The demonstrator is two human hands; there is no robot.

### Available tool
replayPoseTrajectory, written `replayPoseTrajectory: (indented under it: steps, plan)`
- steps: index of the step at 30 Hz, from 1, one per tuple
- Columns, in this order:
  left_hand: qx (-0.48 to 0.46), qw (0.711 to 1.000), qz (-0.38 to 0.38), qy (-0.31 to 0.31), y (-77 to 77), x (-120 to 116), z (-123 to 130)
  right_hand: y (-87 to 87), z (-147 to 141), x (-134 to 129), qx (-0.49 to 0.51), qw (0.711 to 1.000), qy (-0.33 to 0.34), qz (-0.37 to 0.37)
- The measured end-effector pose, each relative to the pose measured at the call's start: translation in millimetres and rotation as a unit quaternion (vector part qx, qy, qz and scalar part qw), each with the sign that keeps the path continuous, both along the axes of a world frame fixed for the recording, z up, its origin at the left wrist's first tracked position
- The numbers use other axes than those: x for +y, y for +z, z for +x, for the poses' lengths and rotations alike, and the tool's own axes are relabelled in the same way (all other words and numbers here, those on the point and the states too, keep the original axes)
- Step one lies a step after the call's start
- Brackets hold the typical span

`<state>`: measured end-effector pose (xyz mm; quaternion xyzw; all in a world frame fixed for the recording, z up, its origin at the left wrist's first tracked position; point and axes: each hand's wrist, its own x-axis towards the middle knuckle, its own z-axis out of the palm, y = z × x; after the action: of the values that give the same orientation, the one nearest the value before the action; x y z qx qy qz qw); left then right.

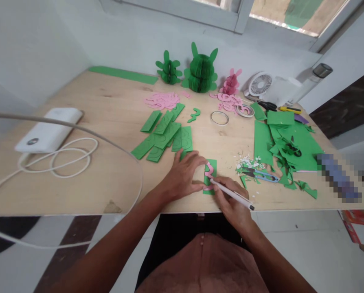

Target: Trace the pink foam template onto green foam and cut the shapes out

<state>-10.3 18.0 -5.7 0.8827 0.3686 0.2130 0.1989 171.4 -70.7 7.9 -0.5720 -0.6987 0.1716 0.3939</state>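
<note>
Near the table's front edge, a pink paper cutout (210, 169) with a curvy outline lies on a green paper strip (211, 162). My left hand (183, 176) has its fingers spread, thumb and fingertips pressing the cutout and strip against the table. In my right hand (232, 199) is a white pen (233, 195), its tip touching the paper by the cutout's edge. Several green strips (166, 136) lie stacked behind my left hand, some with drawn curved outlines. A green curvy cutout (194, 114) rests beyond them.
Blue-handled thread snips (263, 175) lie among paper scraps at right, beside green sheets (307, 142). Honeycomb paper figures (201, 73) and a small fan (260, 84) stand at the back. A white power bank (49, 130) with a looping cable lies left; a tape ring (219, 118) is mid-table.
</note>
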Motion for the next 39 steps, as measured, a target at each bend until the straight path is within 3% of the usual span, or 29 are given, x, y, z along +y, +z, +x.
replayPoseTrajectory:
  steps: [13,28,32,36,39]
  plan:
    - [0.009,1.000,-0.018,-0.002,0.4,1.4,0.9,-6.8,10.9,-8.1,-0.157,0.979,0.080,0.105]
    - [0.068,0.997,-0.023,-0.026,10.3,-2.4,-2.1,-13.4,11.7,-9.9,-0.206,0.966,0.071,0.141]
    - [0.059,0.998,-0.029,-0.024,7.2,-1.6,-2.4,-11.0,12.2,-9.8,-0.148,0.981,0.066,0.105]
    - [0.050,0.998,-0.036,-0.021,4.8,-1.3,-3.6,-5.7,12.5,-5.2,0.008,0.999,0.031,0.023]
    - [0.042,0.998,-0.039,-0.022,3.9,-1.3,-4.7,-4.5,9.2,1.0,0.123,0.992,-0.021,-0.032]
